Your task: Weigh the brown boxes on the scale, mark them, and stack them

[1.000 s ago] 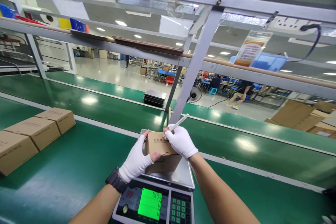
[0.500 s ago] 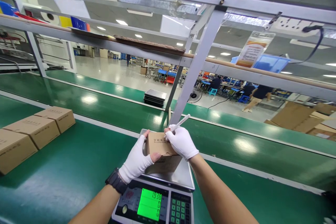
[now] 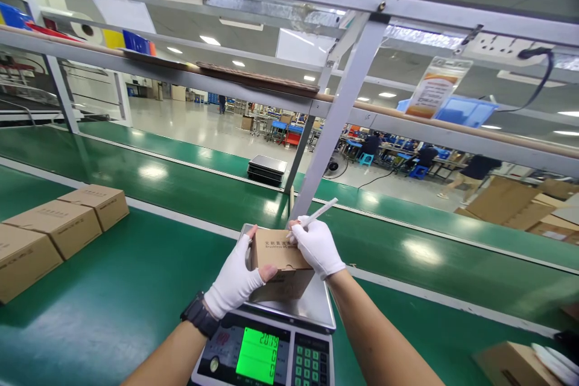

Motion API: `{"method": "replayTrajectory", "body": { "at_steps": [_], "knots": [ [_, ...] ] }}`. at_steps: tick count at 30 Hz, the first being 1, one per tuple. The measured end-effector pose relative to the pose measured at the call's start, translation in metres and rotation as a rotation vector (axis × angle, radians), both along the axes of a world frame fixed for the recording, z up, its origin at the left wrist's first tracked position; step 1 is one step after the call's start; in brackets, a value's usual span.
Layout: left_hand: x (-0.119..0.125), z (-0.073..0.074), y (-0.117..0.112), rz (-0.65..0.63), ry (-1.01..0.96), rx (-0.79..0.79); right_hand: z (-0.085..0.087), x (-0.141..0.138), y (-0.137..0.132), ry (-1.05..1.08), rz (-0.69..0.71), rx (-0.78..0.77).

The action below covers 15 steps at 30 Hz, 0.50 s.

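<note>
A small brown cardboard box with printing on its top sits on the metal pan of a digital scale. The scale's lit green display reads about 2.019. My left hand, in a white fingerless-tip glove with a black watch at the wrist, grips the box's left side, thumb at the near edge. In my gloved right hand is a white pen, its lower end at the printed top of the box. The pen's tip is partly hidden by my fingers.
Several closed brown boxes stand in a row on the green surface at left. Another box with a white-gloved hand is at the lower right. A slanted metal post rises behind the scale. A flat scale lies beyond.
The pen and my right hand have shifted slightly right. The display went from about 1.938 to 2.019. A box and a gloved hand have come into view at lower right.
</note>
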State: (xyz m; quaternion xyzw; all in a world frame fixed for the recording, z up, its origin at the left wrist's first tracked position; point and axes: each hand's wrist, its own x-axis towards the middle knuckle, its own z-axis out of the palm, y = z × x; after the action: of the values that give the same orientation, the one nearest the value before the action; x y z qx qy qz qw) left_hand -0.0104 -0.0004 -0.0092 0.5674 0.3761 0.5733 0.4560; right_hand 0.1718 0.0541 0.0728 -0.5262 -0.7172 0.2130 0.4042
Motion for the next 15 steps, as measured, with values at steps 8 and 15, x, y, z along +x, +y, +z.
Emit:
{"method": "replayTrajectory", "body": {
  "at_steps": [8, 15],
  "knots": [
    [0.031, 0.006, -0.043, 0.801, 0.708, 0.422, -0.002, -0.033, -0.053, 0.417, 0.119, -0.064],
    [-0.064, 0.006, 0.013, 1.088, 0.707, 0.219, -0.037, 0.072, -0.042, -0.182, -0.049, 0.067]
  ]
}}
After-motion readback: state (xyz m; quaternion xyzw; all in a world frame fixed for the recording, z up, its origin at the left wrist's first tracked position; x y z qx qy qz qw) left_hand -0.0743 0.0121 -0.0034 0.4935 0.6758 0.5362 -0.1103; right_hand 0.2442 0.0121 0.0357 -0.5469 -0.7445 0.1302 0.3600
